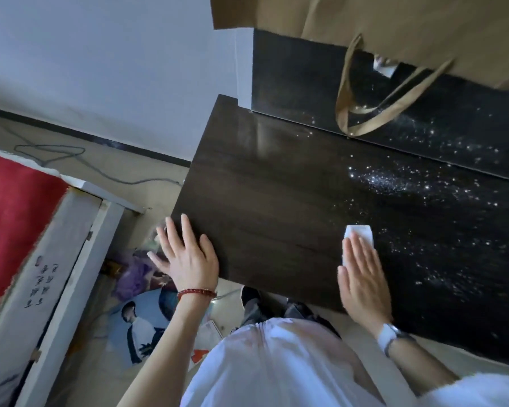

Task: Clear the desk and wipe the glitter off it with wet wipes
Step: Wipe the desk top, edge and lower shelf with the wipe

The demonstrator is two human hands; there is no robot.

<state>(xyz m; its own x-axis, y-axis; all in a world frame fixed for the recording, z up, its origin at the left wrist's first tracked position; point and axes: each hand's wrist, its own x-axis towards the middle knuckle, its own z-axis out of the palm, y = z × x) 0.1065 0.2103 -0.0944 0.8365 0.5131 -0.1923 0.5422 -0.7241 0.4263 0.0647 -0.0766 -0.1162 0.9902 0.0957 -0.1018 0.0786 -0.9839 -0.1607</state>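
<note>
Dark wood-grain surface (276,186) is being wiped: a white wet wipe (359,239) is pressed flat under the straight, closed fingers of the right hand (362,277), while the left hand (188,257) is spread over the near corner. Glitter (388,180) lies thick just beyond the wipe. A brown paper bag (394,30) has yet to be cleared. Next, a sweep toward the glitter seems called for.

A pale wall (106,54) is filling the upper left of the frame, meeting a beige floor (124,171) along a dark baseboard (100,139). A grey cable (80,163) is trailing across that floor. At the left edge a red surface (9,218) is lying beside a white frame (56,259) with handwriting. Soft daylight is washing everything.
</note>
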